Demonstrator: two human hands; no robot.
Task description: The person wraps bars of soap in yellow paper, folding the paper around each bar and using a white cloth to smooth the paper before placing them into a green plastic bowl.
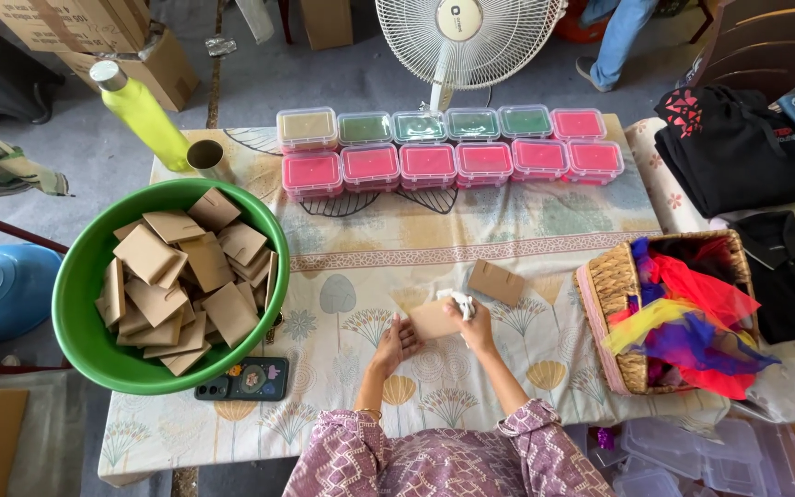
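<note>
Left hand: fingers flat, pinning the brown card to the surface.
Right hand: fingers pinched on a white scrap at the card's right edge.
Card: centre, near a second card — likely light, stiff, creasable; best held by edges.

Twelve small clear lidded tubs stood in two rows along the far edge of the tabletop — the near row all pink, the far row one tan, four green and one pink at its right end. Flat brown card packets filled the green basin at my left; one more brown packet lay just beyond my hands. A phone lay below the basin — dark case, coloured stickers. Brown cartons stood on the floor beyond.
</note>
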